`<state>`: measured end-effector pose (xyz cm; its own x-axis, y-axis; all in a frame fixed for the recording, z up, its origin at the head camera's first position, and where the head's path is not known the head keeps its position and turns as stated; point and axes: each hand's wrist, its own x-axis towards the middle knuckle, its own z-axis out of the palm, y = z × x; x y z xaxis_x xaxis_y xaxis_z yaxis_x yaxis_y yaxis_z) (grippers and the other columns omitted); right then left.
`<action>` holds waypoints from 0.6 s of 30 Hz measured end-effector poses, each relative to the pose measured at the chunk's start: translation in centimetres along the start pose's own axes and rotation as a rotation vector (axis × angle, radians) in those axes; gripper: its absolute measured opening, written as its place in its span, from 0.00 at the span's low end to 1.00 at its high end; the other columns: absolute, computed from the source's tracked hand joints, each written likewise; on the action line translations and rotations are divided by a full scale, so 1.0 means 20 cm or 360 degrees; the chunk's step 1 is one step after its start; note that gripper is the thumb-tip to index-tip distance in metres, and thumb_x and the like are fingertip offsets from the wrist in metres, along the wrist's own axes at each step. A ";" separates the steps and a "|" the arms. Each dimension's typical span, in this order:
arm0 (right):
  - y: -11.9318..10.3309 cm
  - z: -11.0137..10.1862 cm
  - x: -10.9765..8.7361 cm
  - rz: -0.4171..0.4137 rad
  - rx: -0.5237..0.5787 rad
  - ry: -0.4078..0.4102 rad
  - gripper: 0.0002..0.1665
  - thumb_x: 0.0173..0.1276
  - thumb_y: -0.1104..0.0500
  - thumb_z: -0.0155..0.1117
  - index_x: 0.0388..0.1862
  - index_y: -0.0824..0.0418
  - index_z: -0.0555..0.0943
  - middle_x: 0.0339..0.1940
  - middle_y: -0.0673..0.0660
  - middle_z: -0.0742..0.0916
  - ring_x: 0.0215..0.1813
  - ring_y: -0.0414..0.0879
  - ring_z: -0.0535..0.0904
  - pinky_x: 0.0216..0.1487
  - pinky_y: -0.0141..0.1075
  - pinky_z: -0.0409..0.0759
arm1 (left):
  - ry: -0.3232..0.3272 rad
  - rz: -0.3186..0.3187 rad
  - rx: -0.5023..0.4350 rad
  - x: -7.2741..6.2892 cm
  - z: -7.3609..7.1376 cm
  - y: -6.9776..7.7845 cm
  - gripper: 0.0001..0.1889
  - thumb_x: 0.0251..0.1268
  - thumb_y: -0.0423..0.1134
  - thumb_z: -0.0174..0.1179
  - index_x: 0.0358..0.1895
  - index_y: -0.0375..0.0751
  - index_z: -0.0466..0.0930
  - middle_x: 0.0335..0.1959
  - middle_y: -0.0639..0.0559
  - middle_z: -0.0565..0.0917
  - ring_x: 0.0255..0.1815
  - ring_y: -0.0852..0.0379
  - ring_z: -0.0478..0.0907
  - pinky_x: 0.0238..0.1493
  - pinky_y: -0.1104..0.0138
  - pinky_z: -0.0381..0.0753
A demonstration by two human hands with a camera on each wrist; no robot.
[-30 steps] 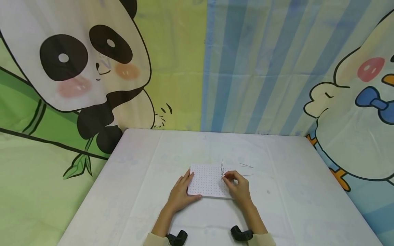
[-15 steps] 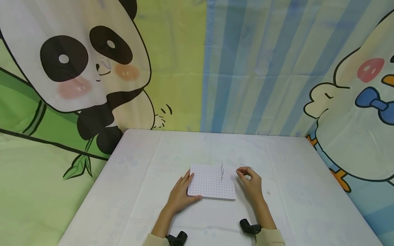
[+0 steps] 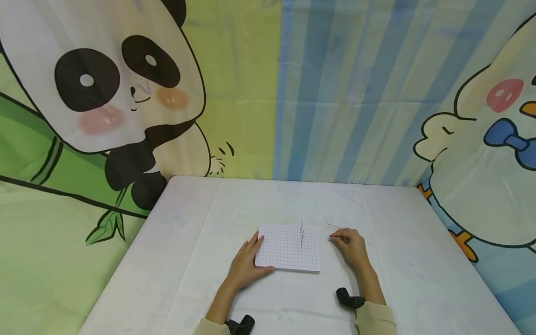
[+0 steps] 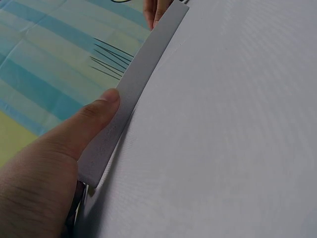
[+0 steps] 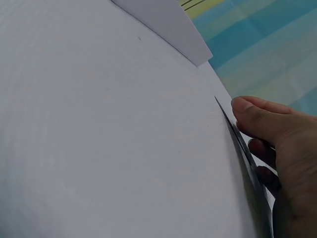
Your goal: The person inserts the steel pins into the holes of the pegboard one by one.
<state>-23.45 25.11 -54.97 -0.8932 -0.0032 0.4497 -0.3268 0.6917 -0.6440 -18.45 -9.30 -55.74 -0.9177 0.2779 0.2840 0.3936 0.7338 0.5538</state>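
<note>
White perforated board (image 3: 282,250) lies flat on the white tabletop (image 3: 234,200), between the hands. Left hand (image 3: 245,263): spread at the board's near left corner, fingers along the left edge, thumb on the near edge. Right hand (image 3: 351,248): just right of the board, not touching it. Thumb and fingertips drawn together, gap narrow, right at a thin dark rod (image 5: 240,141). Can't tell if the rod is actually pinched. Several upright rods (image 3: 302,233) stand in the board in a row, right of its middle. Loose rods (image 3: 333,226) lie on the tabletop just beyond the right hand; count unclear. Black device (image 3: 349,299) on the right wrist, beige sleeve (image 3: 376,319) below it.
</note>
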 end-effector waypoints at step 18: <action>0.01 0.02 0.00 -0.0029 -0.0055 -0.0082 0.07 0.57 0.56 0.69 0.28 0.60 0.85 0.28 0.49 0.82 0.31 0.43 0.68 0.30 0.35 0.68 | 0.0001 0.0000 0.0021 0.00 0.00 -0.01 0.52 0.42 0.65 0.66 0.70 0.41 0.59 0.72 0.47 0.54 0.69 0.40 0.55 0.67 0.52 0.54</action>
<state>-23.60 25.07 -55.38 -0.9021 -0.0524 0.4283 -0.3330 0.7158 -0.6138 -18.54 -9.33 -55.87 -0.9176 0.2775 0.2847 0.3930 0.7418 0.5434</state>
